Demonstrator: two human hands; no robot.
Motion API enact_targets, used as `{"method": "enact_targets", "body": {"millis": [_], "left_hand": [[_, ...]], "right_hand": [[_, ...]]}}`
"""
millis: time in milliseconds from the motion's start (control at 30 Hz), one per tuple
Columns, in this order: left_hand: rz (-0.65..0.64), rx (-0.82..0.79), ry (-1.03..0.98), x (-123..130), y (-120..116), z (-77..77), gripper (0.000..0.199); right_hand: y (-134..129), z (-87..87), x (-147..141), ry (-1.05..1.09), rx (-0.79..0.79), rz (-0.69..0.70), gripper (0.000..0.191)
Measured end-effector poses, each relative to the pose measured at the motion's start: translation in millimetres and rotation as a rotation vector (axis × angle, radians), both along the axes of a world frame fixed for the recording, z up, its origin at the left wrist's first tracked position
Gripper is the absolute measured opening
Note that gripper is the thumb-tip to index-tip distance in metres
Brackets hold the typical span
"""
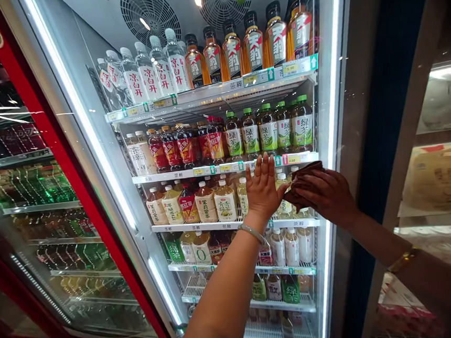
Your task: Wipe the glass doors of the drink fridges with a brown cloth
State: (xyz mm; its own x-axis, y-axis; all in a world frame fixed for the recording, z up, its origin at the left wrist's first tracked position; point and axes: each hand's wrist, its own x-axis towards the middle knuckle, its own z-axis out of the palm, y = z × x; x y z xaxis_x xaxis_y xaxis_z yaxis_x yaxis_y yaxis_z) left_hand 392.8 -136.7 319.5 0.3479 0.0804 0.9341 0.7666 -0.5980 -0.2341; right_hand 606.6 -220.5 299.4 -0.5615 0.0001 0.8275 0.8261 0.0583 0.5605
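My left hand (263, 189) is raised with its fingers stretched out, palm toward the drinks cooler (218, 90). It seems to rest flat on the cooler's clear glass front, level with a shelf price strip. To its right, my right hand (332, 196) grips a bunched dark brown cloth (304, 183) against the same front, near the bright light strip (331, 91). The left thumb comes close to the cloth; whether they touch I cannot tell. Behind the hands stand green tea bottles (268, 131) and pale-labelled bottles (225, 200), partly hidden.
Clear water bottles (155, 67) and amber drink bottles (254, 45) fill the top shelf. A red-framed cooler (65, 167) stands at the left. On the right are a dark upright panel (398, 69) and shelves with packaged goods (443, 181).
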Motion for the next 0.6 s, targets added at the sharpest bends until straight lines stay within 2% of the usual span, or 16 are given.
{"method": "enact_targets", "body": {"millis": [67,167,233,267,300,367,500,567,600], "left_hand": [[0.007,-0.006,-0.009,1.5,-1.6,-2.6,0.082],[0.005,-0.003,-0.028,2.9,-1.6,-3.7,0.083],[-0.008,0.006,-0.021,1.4,0.6,-4.2,0.082],[-0.016,0.006,-0.01,-0.2,2.2,-4.8,0.082],[-0.023,0.005,0.004,-2.3,3.9,-5.5,0.083],[-0.036,0.004,0.04,-7.7,6.5,-7.5,0.085],[-0.055,-0.004,0.082,-19.7,4.9,-11.5,0.083],[-0.054,-0.03,0.101,-25.2,1.7,-12.3,0.077],[-0.055,-0.039,0.114,-27.9,0.2,-12.0,0.074]], "right_hand": [[4.6,16.7,1.1,0.073,0.003,-0.024,0.038],[28.9,53.4,-22.6,0.359,0.105,-0.045,0.04],[45.5,63.9,-45.2,0.472,0.149,-0.057,0.042],[51.0,61.8,-55.1,0.481,0.157,-0.057,0.042],[53.7,54.8,-63.1,0.471,0.156,-0.052,0.043],[50.8,29.9,-71.6,0.42,0.147,-0.024,0.044],[28.6,-26.1,-66.0,0.282,0.036,-0.001,0.059],[21.8,-38.8,-62.1,0.245,-0.046,-0.02,0.068],[21.3,-39.2,-61.9,0.251,-0.065,-0.027,0.071]]}}
